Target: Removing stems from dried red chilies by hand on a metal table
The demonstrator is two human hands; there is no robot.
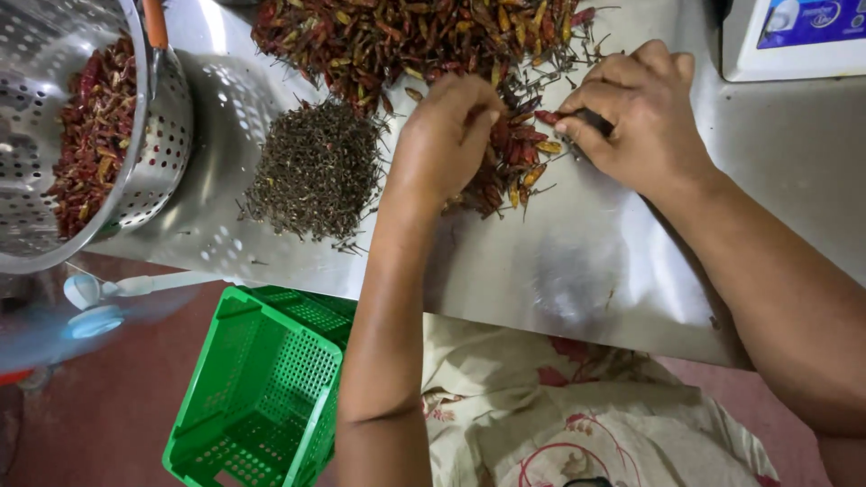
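Observation:
A large heap of dried red chillies (424, 36) lies at the far side of the steel table (577, 271). A smaller bunch of chillies (516, 162) sits under my hands. My left hand (446, 135) is cupped over this bunch, fingers closed on some chillies. My right hand (636, 113) pinches one red chilli (548, 117) at its fingertips, with a dark object, perhaps a small tool, partly hidden in its grip. A dark mound of removed stems (316, 171) lies left of my left hand.
A perforated steel colander (153, 153) holding chillies stands at the far left. A green plastic crate (262, 388) sits on the floor below the table edge. A white device (794, 41) is at the top right corner. My lap shows floral cloth (559, 415).

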